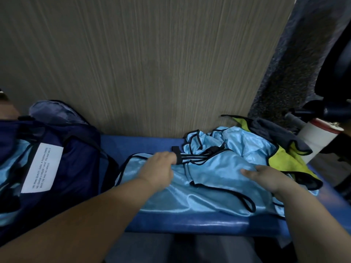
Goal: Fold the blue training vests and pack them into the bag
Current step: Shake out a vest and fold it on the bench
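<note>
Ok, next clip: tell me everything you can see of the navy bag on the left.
The navy bag sits left on the blue bench, against the wood-grain wall. It looks like soft dark fabric, with a white label carrying small black print. It lies open: shiny light blue cloth shows inside, and a paler flap stands behind. The left hand and right hand touch only the vest, not the bag.

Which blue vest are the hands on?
The flat vest along the bench's front edge, gripped by the left hand and pressed by the right hand; the crumpled vest lies behind it.
</note>
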A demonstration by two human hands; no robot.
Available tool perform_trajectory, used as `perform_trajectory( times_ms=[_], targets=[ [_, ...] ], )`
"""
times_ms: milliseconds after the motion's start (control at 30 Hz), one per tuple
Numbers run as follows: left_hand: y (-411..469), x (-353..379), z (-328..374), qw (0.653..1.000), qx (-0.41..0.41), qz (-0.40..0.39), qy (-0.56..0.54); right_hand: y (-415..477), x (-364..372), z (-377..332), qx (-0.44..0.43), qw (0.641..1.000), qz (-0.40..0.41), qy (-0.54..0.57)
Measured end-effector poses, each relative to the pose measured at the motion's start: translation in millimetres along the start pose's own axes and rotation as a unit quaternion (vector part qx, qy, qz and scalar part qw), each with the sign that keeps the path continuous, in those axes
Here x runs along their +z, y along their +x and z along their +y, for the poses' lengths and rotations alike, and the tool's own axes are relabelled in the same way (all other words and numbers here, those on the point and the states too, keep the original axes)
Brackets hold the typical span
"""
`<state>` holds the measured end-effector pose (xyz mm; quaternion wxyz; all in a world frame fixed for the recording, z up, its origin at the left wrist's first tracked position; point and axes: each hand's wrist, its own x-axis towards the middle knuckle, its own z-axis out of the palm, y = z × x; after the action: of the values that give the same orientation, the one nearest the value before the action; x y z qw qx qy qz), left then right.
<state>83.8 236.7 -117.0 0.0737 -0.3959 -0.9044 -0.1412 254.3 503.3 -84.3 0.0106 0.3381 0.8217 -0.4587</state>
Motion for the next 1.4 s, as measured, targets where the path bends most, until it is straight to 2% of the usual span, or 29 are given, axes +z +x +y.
perform_trajectory(
  times_ms=[67,167,267,400,467,500,567,633,733,833,900,1000,1033,1067,1167,1233,1267,1333,1400],
  targets=[
    [-10.8,12.2,5.7,0.995,0.028,-0.096,-0.012,3.1,1.4,0.6,-0.009,1.0,0.002,-0.016],
    [-22.5,20.9,7.0,0.976,0.006,-0.214,0.025,-1.8,-1.8,-5.5,-0.019,0.998,0.012,0.057],
    [-25.6,20.3,15.2,0.968,0.017,-0.247,0.046,-13.4,-9.1,-15.9,-0.023,0.987,0.032,0.157],
    [-26.5,23.2,30.8,0.964,0.039,-0.263,0.003,-23.2,-21.5,-22.1,-0.013,0.966,0.055,0.253],
    [-24.1,21.5,36.6,0.964,0.025,-0.247,-0.097,-28.8,-25.9,-25.1,-0.006,0.956,0.061,0.288],
    [-21.6,20.2,37.8,0.956,0.0,-0.225,-0.185,-31.7,-27.9,-26.8,-0.008,0.949,0.059,0.31],
    [-17.2,13.3,37.7,0.901,-0.08,-0.173,-0.389,-37.4,-27.4,-33.9,-0.015,0.941,0.055,0.333],
    [-12.6,6.3,34.8,0.844,-0.152,-0.132,-0.498,-39.6,-20.0,-45.3,-0.031,0.943,0.043,0.329],
    [-4.9,-0.7,24.9,0.8,-0.239,-0.09,-0.542,-38.8,11.6,-70.9,-0.074,0.964,0.054,0.251],
    [-4.5,-8.0,13.8,0.756,-0.284,-0.051,-0.587,-36.5,58.0,-94.7,-0.111,0.98,0.027,0.162],
    [-7.6,-10.2,6.8,0.75,-0.295,-0.021,-0.592,-34.9,89.7,-105.1,-0.141,0.986,0.015,0.091],
    [-8.5,-14.0,0.5,0.739,-0.303,0.012,-0.602,-36.2,131.3,-116.0,-0.18,0.982,-0.046,-0.027],
    [-8.1,-14.0,-2.1,0.741,-0.303,0.019,-0.599,-35.8,142.9,-116.6,-0.187,0.978,-0.077,-0.048],
    [-6.4,-13.6,-6.2,0.759,-0.298,0.02,-0.578,-35.5,152.6,-116.6,-0.188,0.973,-0.117,-0.066],
    [-7.8,-16.3,-14.8,0.871,-0.251,0.006,-0.421,-36.1,163.4,-114.5,-0.218,0.944,-0.193,-0.153],
    [-12.7,-12.2,-18.0,0.945,-0.192,-0.019,-0.262,-30.2,158.7,-110.7,-0.27,0.933,-0.14,-0.193],
    [-15.5,-11.1,-17.4,0.968,-0.162,-0.037,-0.188,-26.0,154.1,-107.7,-0.278,0.935,-0.084,-0.206],
    [-19.7,-4.8,-14.2,0.989,-0.098,-0.076,-0.086,-18.6,145.1,-96.6,-0.276,0.92,0.018,-0.276],
    [-25.4,2.9,-11.1,0.992,-0.046,-0.111,-0.023,-12.5,139.4,-78.6,-0.249,0.895,0.014,-0.37]
  ],
)
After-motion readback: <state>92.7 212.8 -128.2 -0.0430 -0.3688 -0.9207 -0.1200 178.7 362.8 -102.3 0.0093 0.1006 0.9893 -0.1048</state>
